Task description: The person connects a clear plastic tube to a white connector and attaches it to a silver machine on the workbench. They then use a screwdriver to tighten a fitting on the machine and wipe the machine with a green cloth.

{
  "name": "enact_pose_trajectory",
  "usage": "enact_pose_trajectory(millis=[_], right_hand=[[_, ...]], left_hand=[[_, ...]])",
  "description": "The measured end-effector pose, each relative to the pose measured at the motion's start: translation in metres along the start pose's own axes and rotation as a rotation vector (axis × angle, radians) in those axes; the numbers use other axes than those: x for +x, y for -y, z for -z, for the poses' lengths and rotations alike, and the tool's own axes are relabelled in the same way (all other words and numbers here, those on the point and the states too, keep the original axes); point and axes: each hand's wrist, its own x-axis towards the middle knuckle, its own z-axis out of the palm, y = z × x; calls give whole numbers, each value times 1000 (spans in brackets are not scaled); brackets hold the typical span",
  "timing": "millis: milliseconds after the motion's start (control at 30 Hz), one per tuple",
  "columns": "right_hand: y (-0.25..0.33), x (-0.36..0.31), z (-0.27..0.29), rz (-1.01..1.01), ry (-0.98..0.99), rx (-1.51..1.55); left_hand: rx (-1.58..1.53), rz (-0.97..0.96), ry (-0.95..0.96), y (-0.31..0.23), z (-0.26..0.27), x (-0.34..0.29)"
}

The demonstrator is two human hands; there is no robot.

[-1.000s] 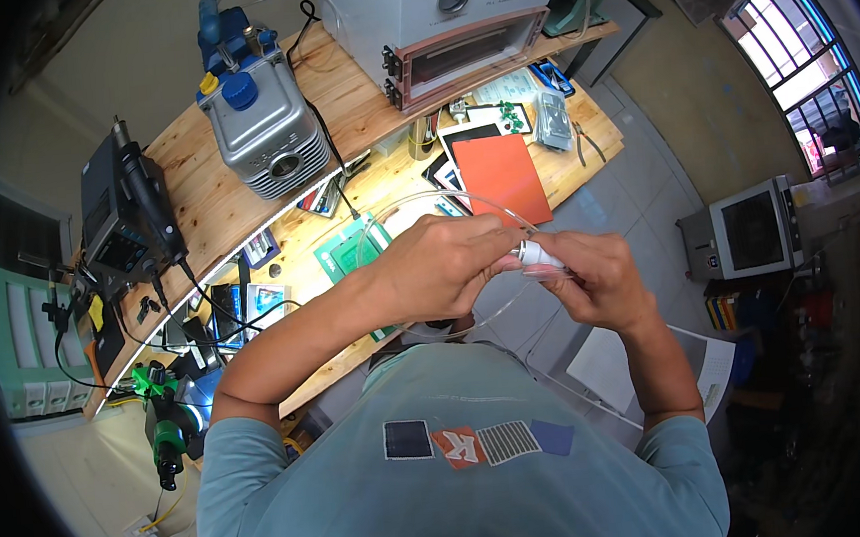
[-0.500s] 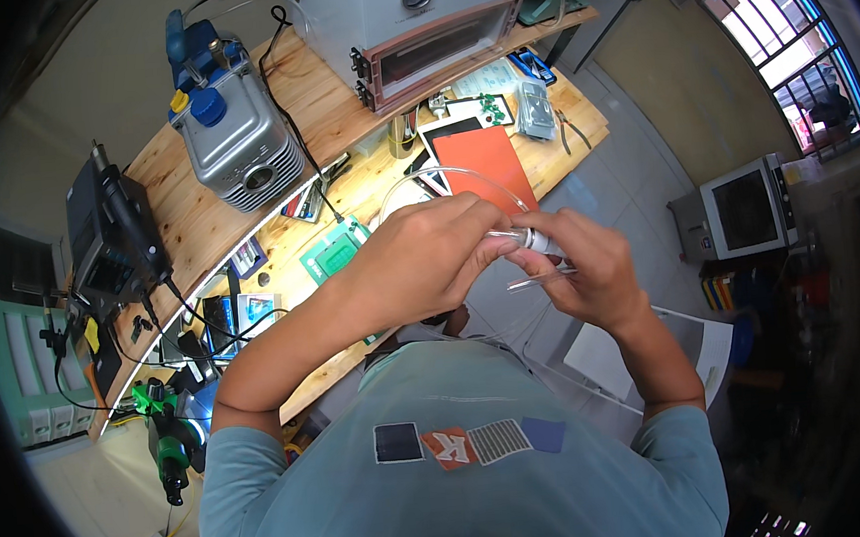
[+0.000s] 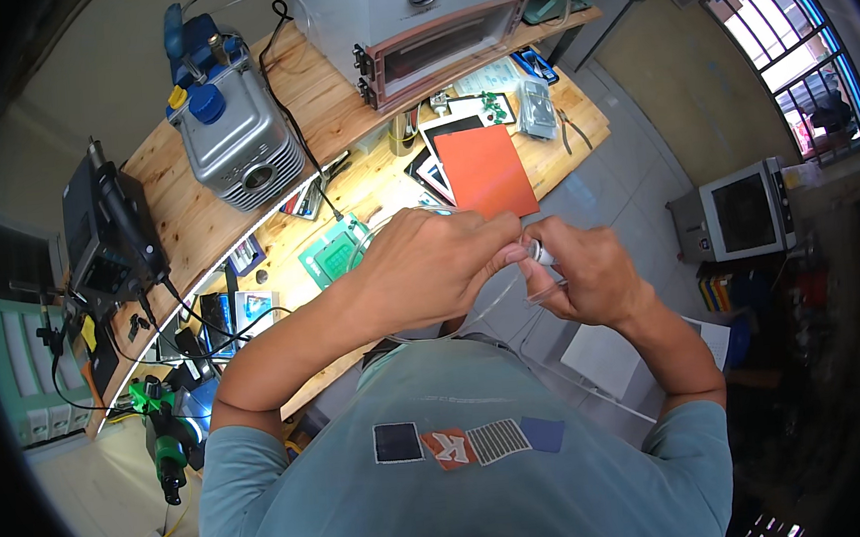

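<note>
Close together in front of my chest, my two hands work on one small white cylindrical fitting [image 3: 542, 255]. My right hand [image 3: 598, 275] curls round the fitting, and a short end of clear tubing [image 3: 548, 293] sticks out below its fingers. Thumb and forefinger of my left hand [image 3: 440, 263] are pinched together against the fitting's left end; what lies between them is hidden. A thin clear tube [image 3: 497, 305] loops behind and under my left hand, up to the fingertips.
Beyond my hands, a wooden bench holds an orange sheet [image 3: 483, 170], a green mat [image 3: 333, 258] and pliers [image 3: 574, 131]. A grey pump [image 3: 241, 132] and a white boxy machine [image 3: 413, 30] stand on the raised shelf. A microscope [image 3: 170, 441] is at left, an old monitor [image 3: 742, 212] at right.
The clear tube's loop has dropped from above my hands to below my left hand. My left fingertips have moved right, and less of the fitting shows between the hands.
</note>
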Motion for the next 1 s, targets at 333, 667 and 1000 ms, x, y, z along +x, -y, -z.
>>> enact_pose_trajectory(millis=[333,667,1000], right_hand=[[-1,-3,1,91,204,-177],[-23,-16,41,-524,226,770],[-25,-54,41,-435,76,592]], left_hand=[[-530,421,464,11,9,6],[467,-322,-436,41,41,-19],[-578,199,-146,12,-20,-36]])
